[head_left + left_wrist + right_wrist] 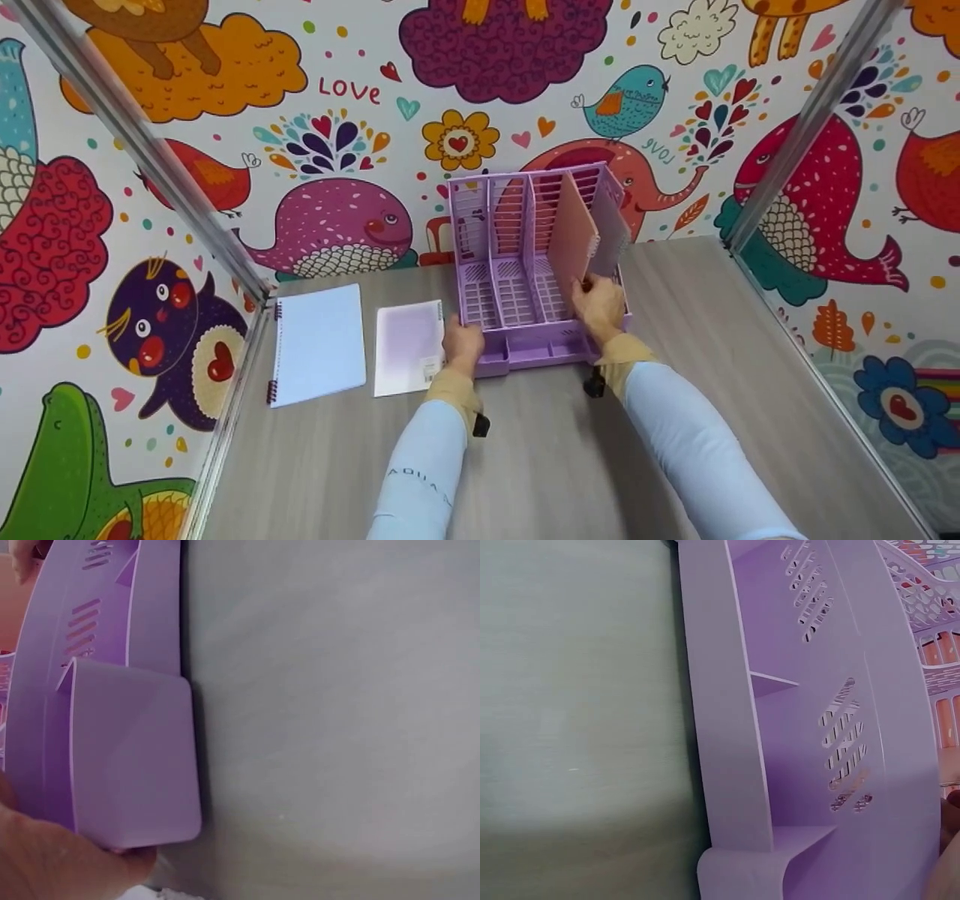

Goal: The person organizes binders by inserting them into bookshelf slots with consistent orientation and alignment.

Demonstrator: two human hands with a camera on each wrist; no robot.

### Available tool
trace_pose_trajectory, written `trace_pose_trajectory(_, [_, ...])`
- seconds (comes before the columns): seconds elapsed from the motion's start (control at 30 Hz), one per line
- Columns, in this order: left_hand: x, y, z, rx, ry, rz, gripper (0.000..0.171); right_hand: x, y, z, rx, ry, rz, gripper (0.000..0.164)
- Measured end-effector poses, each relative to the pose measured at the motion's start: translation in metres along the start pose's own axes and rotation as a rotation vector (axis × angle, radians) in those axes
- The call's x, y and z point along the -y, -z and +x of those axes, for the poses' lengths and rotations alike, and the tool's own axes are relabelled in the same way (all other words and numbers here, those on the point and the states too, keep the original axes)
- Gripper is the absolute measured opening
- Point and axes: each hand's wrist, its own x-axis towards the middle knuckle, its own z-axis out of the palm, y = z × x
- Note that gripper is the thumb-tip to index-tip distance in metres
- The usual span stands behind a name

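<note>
A purple file organizer (514, 337) with upright compartments and small front trays stands against the back wall. My left hand (463, 343) grips its front left corner, and in the left wrist view the fingers (56, 859) wrap the end of the front tray. On the organizer's right side, my right hand (600, 304) pinches the lower front edge of a pink notebook (571, 232), which stands upright in a compartment. Just right of it stands a greyish-purple notebook (609, 229). In the right wrist view only a sliver of the right hand (946, 862) shows, behind the organizer's front wall.
Left of the organizer, a pale purple notebook (409, 349) lies flat on the wood-look table (525, 450). Farther left lies a light blue spiral notebook (319, 345). Metal posts (810, 127) frame the walls, which carry cartoon prints.
</note>
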Motion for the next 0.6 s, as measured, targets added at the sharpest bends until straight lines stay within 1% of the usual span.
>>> trace_pose_trajectory(0.1, [-0.001, 0.003, 0.000, -0.001, 0.004, 0.000, 0.049, 0.001, 0.002, -0.003, 0.002, 0.002, 0.017, 0.037])
trace_pose_trajectory(0.23, [0.000, 0.004, 0.001, -0.011, 0.014, 0.000, 0.051, -0.001, 0.003, -0.008, -0.007, 0.002, 0.038, 0.040])
trace_pose_trajectory(0.33, [0.000, 0.003, 0.001, -0.019, 0.018, -0.004, 0.052, -0.003, 0.004, -0.013, -0.031, 0.009, 0.069, 0.038])
trace_pose_trajectory(0.43, [-0.001, 0.002, 0.002, -0.018, 0.002, 0.004, 0.048, -0.004, 0.005, -0.019, -0.078, 0.037, 0.123, 0.033])
trace_pose_trajectory(0.6, [-0.004, 0.001, -0.001, -0.019, -0.017, 0.024, 0.043, -0.005, 0.006, -0.029, -0.200, 0.063, 0.190, 0.023])
